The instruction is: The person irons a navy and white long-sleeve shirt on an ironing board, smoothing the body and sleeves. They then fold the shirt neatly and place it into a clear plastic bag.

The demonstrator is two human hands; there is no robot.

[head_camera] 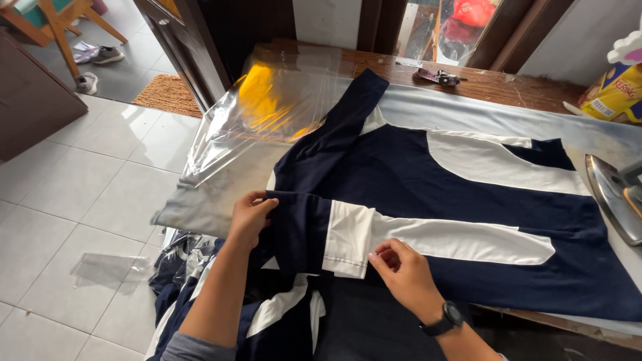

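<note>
A dark blue and white shirt lies flat on the padded table, hanging over its near edge. The left hand pinches a folded sleeve. The right hand pinches the white cuff. An iron at the right edge is cut off. A clear plastic bag covers the far left corner, blurring something yellow under it.

A clear, glossy plastic packaging bag lies flat at the far left end of the counter, a yellow shape showing through it. A second clear plastic bag lies on the tiled floor below. At the far right edge stands a yellow and red soft packet, partly cut off.
</note>
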